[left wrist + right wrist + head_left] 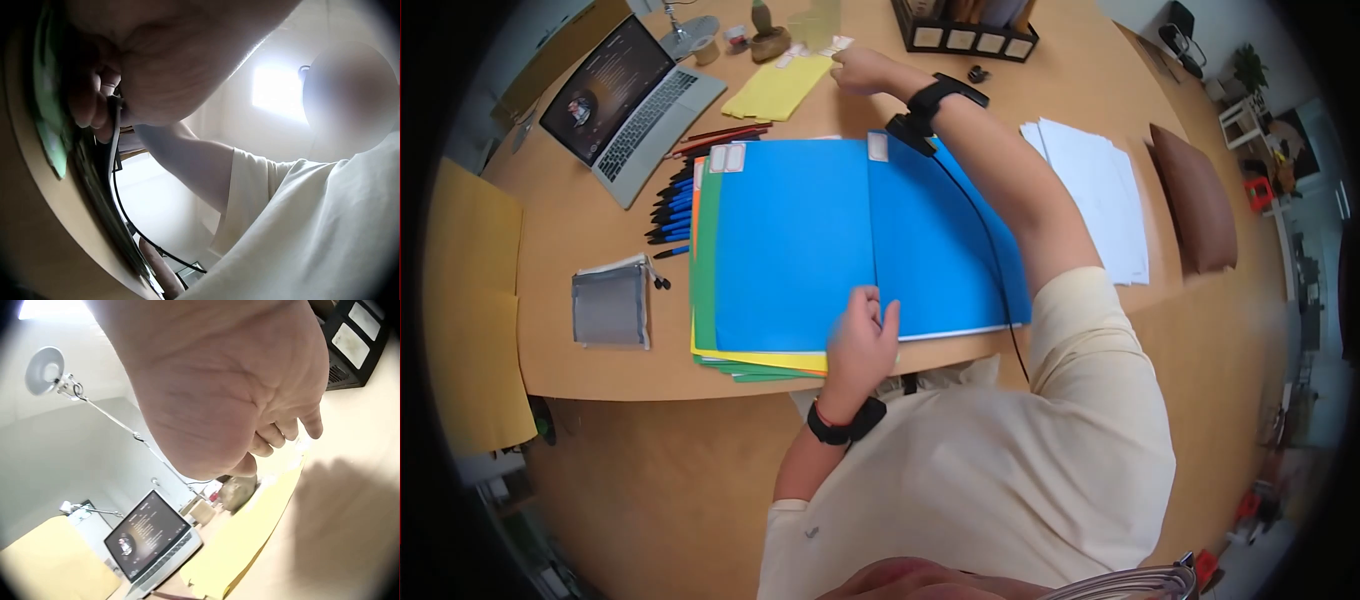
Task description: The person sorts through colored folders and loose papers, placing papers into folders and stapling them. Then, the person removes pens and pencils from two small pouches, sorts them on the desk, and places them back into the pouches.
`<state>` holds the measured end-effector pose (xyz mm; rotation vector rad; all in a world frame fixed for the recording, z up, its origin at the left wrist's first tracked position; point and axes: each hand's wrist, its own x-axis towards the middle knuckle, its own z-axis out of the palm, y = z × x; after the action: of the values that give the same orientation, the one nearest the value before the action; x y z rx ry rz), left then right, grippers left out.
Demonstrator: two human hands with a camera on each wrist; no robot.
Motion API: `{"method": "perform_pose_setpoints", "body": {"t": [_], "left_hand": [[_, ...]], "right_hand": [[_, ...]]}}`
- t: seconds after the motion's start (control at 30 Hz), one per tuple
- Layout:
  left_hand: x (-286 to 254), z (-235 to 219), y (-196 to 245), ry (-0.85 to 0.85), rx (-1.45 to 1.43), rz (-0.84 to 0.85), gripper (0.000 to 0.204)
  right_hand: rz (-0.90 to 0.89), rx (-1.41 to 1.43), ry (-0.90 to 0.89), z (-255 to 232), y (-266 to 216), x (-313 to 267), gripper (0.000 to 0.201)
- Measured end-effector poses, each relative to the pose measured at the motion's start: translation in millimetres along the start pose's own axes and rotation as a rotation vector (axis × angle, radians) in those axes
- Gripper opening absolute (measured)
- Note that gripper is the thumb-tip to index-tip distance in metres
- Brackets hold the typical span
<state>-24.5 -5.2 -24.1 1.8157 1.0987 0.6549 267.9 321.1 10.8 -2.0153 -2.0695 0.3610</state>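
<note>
1. I see the blue folder [795, 240] lying open by the table's [600, 375] near edge, around its middle, with a white label [878, 147] at the top of its right half.
2. My left hand [863, 340] is over the folder's near edge, fingers loosely bent and holding nothing; I cannot tell whether it touches the folder.
3. My right hand [862, 72] reaches towards the far side, fingers bent, beside the yellow paper [780, 88] and some small stickers [837, 45]; I cannot tell whether it pinches one.
4. Under the blue folder, I see green folders [706, 250] and a yellow one [780, 359] poking out.
5. Pens [670, 215] lie just left of the stack, the laptop [640, 110] towards the far left corner, and a zip pouch [610, 305] towards the near left corner.
6. White sheets [1090, 190] lie towards the right edge; a black organizer [930, 40] stands on the far side.
</note>
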Motion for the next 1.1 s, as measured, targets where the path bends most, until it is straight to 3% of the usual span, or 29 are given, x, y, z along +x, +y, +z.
{"method": "perform_pose_setpoints", "body": {"t": [0.17,0.3,0.37,0.47,0.6,0.73,0.9,1.0,1.1], "left_hand": [[1,5,-4,0.014,-0.009,-0.036,0.027],[3,8,-8,0.027,0.000,-0.032,0.028],[4,8,-7,0.022,0.033,-0.042,0.032],[3,9,-8,0.030,0.072,-0.042,0.035],[3,13,-10,0.062,0.076,-0.009,0.030],[2,12,-7,0.068,0.077,0.006,0.029],[-1,13,-16,0.086,-0.007,-0.030,0.029],[0,16,-34,0.189,-0.246,0.019,0.026],[-3,-4,-6,0.203,-0.551,-0.089,0.026]], "right_hand": [[-0.063,0.186,0.072,-14,-16,-131,0.054],[-0.093,0.171,-0.050,-12,-38,-194,0.047],[-0.111,0.184,-0.153,-6,-48,-208,0.044],[-0.172,0.109,-0.031,50,-28,-204,0.047],[-0.203,0.031,0.051,62,-27,-203,0.048],[-0.143,0.215,0.031,29,-37,-222,0.047],[-0.045,0.397,0.251,-2,-49,-332,0.050],[0.046,0.457,0.342,7,-47,-395,0.048],[0.173,0.402,0.380,17,-52,-435,0.047]]}}
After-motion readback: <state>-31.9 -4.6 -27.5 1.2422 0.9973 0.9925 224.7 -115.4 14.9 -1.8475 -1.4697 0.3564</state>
